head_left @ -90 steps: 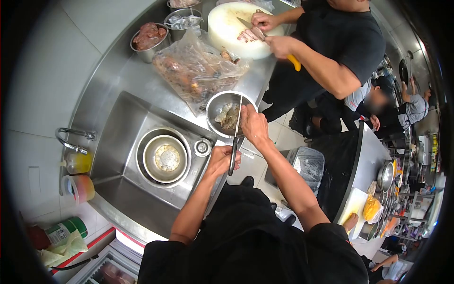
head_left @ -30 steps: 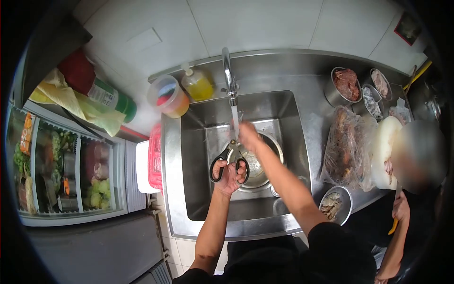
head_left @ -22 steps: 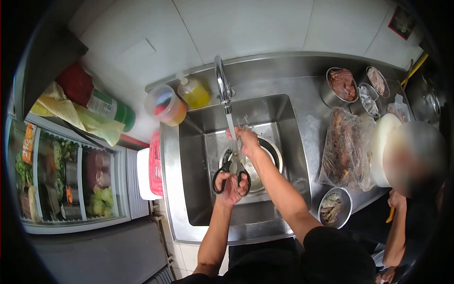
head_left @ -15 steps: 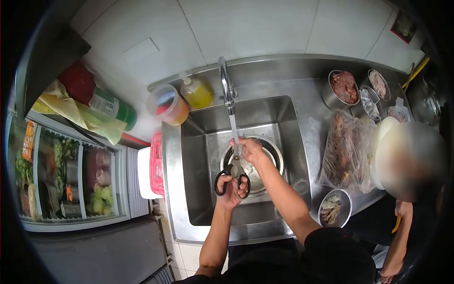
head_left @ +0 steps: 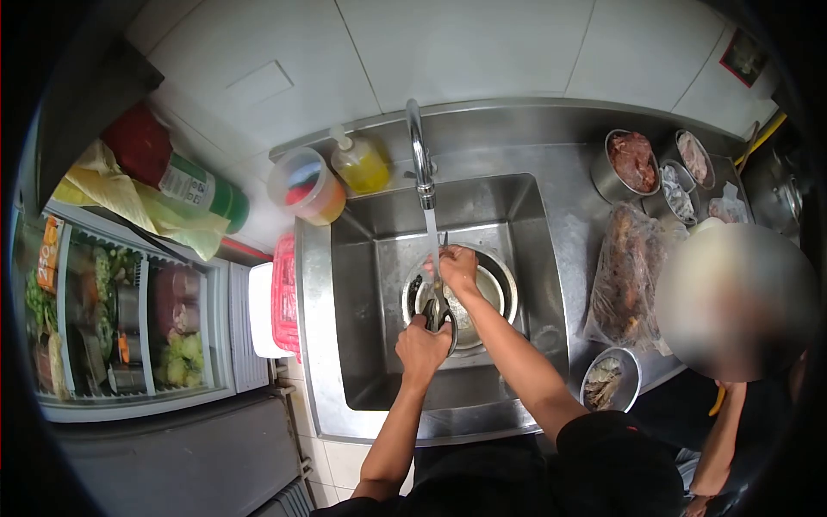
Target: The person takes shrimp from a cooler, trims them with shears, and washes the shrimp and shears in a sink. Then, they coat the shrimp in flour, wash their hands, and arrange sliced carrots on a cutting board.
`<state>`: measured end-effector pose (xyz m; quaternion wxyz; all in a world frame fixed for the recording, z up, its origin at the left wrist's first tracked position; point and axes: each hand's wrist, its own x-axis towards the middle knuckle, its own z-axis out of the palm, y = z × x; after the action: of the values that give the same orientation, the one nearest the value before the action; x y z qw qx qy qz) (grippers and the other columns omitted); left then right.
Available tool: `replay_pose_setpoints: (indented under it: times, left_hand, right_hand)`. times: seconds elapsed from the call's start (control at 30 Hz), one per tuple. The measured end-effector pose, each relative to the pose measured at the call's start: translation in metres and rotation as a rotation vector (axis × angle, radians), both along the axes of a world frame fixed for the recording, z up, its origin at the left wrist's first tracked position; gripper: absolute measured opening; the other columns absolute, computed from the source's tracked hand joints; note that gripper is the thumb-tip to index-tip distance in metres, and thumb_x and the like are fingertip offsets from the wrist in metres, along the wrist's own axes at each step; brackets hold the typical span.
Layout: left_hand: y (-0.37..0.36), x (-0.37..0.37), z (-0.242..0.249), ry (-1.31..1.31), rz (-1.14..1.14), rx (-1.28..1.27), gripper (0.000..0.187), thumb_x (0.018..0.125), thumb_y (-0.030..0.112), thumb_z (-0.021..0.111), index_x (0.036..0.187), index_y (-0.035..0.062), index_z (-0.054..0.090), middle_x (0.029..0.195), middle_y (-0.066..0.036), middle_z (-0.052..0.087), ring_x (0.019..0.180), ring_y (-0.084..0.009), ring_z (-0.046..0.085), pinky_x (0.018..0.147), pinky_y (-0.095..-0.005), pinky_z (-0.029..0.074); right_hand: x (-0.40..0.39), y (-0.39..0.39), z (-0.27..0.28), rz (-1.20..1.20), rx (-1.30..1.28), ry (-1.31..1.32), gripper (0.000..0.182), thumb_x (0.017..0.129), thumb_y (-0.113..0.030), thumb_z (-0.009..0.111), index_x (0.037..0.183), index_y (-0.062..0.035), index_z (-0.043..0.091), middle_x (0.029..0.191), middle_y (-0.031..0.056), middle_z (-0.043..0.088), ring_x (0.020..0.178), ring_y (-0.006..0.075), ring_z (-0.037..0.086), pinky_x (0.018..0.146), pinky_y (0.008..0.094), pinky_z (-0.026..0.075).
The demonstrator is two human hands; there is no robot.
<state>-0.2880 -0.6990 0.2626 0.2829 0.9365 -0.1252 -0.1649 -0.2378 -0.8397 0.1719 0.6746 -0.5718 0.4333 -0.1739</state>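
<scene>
A pair of scissors [head_left: 440,303] with black handles points away from me over the sink, under the running tap [head_left: 417,146]. My left hand [head_left: 422,351] is closed round the handles, its back facing up. Around the blades, in the stream of water, my right hand [head_left: 455,269] has its fingers closed; a blade tip shows just beyond them. Below both hands, a round metal bowl [head_left: 510,303] sits on the floor of the steel sink [head_left: 370,379]. The hands and scissors hide part of the bowl.
A soap bottle [head_left: 360,165] and a plastic tub [head_left: 307,185] stand behind the sink. On the right counter are metal tins of meat [head_left: 631,162], a bagged dark item [head_left: 629,276] and a bowl [head_left: 613,379]. A co-worker's arm [head_left: 722,439] is at right; an open fridge [head_left: 129,327] at left.
My left hand has turned from palm up to back up, rotating the scissors with it. The handles now sit closer together, and my right hand stays at the blades under the water.
</scene>
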Motion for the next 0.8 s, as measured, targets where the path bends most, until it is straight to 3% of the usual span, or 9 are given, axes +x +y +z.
replay_pose_setpoints:
  times: [0.1, 0.2, 0.27, 0.33, 0.4, 0.5, 0.57, 0.73, 0.8]
  left_hand:
    - [0.001, -0.006, 0.003, -0.050, -0.021, 0.084, 0.033, 0.065, 0.027, 0.065, 0.074, -0.0043, 0.060, 0.069, -0.027, 0.060, 0.073, -0.0418, 0.061, 0.069, -0.0457, 0.048]
    - [0.002, 0.000, -0.001, -0.065, 0.012, 0.085, 0.033, 0.066, 0.028, 0.065, 0.072, -0.0043, 0.059, 0.069, -0.027, 0.061, 0.072, -0.0427, 0.061, 0.069, -0.0465, 0.048]
    - [0.004, 0.011, -0.021, -0.100, -0.015, 0.095, 0.036, 0.066, 0.029, 0.066, 0.073, -0.0055, 0.060, 0.065, -0.026, 0.060, 0.065, -0.0400, 0.062, 0.065, -0.0460, 0.049]
    - [0.005, 0.029, -0.048, 0.086, -0.028, -0.094, 0.034, 0.068, 0.026, 0.066, 0.074, -0.0063, 0.060, 0.061, -0.020, 0.061, 0.054, -0.0305, 0.061, 0.056, -0.0407, 0.048]
    - [-0.008, 0.049, -0.061, 0.797, 0.206, -0.595, 0.024, 0.077, 0.023, 0.064, 0.075, -0.0012, 0.063, 0.059, -0.008, 0.057, 0.054, -0.0187, 0.057, 0.047, -0.0292, 0.045]
    - [-0.043, 0.076, -0.060, 1.062, 0.277, -0.908, 0.017, 0.084, 0.017, 0.058, 0.085, 0.0006, 0.062, 0.068, -0.007, 0.059, 0.058, -0.0176, 0.058, 0.049, -0.0255, 0.047]
    - [-0.065, 0.098, -0.072, 1.279, 0.293, -1.345, 0.015, 0.085, 0.010, 0.053, 0.093, -0.0026, 0.058, 0.078, -0.011, 0.060, 0.064, -0.0178, 0.059, 0.056, -0.0262, 0.052]
    - [-0.091, 0.123, -0.068, 1.346, 0.380, -1.390, 0.013, 0.086, 0.006, 0.050, 0.094, -0.0034, 0.055, 0.081, -0.012, 0.060, 0.068, -0.0200, 0.059, 0.060, -0.0268, 0.052]
    - [-0.087, 0.111, -0.062, 1.290, 0.261, -1.281, 0.012, 0.087, 0.005, 0.049, 0.093, -0.0039, 0.054, 0.079, -0.011, 0.058, 0.066, -0.0188, 0.057, 0.055, -0.0261, 0.049]
  right_hand:
    - [0.001, -0.004, -0.004, 0.045, -0.087, 0.068, 0.027, 0.089, -0.013, 0.046, 0.085, 0.0062, 0.064, 0.055, 0.0134, 0.062, 0.058, 0.0188, 0.065, 0.054, 0.0299, 0.052]
    - [-0.012, 0.017, 0.081, 0.084, -0.178, 0.217, 0.028, 0.089, -0.015, 0.047, 0.081, 0.0055, 0.064, 0.057, 0.0123, 0.063, 0.058, 0.0194, 0.066, 0.057, 0.0308, 0.052]
    - [-0.011, 0.018, 0.065, 0.122, -0.274, 0.257, 0.028, 0.090, -0.014, 0.047, 0.080, 0.0055, 0.065, 0.059, 0.0119, 0.063, 0.057, 0.0193, 0.065, 0.059, 0.0322, 0.052]
    - [-0.013, 0.013, 0.044, 0.322, -0.085, 0.222, 0.024, 0.087, -0.011, 0.048, 0.082, 0.0033, 0.065, 0.062, 0.0136, 0.064, 0.062, 0.0221, 0.066, 0.062, 0.0336, 0.052]
    - [-0.017, -0.003, 0.032, 0.414, -0.361, 0.279, 0.019, 0.084, -0.011, 0.051, 0.083, 0.0011, 0.066, 0.067, 0.0138, 0.066, 0.069, 0.0256, 0.066, 0.067, 0.0353, 0.051]
    - [-0.008, -0.026, 0.025, 0.206, -0.421, 0.157, 0.016, 0.075, -0.013, 0.057, 0.087, -0.0069, 0.068, 0.078, 0.0141, 0.066, 0.077, 0.0304, 0.065, 0.071, 0.0391, 0.050]
    - [0.010, -0.043, 0.053, 0.210, -0.489, 0.231, 0.015, 0.075, -0.011, 0.057, 0.086, -0.0057, 0.067, 0.076, 0.0117, 0.066, 0.075, 0.0270, 0.065, 0.071, 0.0363, 0.049]
    - [0.085, -0.082, 0.062, 0.364, -0.715, 0.177, 0.016, 0.076, -0.012, 0.057, 0.087, -0.0037, 0.065, 0.076, 0.0111, 0.066, 0.078, 0.0278, 0.064, 0.074, 0.0361, 0.049]
    - [0.128, -0.095, 0.004, 0.293, -1.160, -0.076, 0.019, 0.078, -0.018, 0.057, 0.090, -0.0043, 0.063, 0.081, 0.0145, 0.065, 0.084, 0.0313, 0.062, 0.076, 0.0395, 0.048]
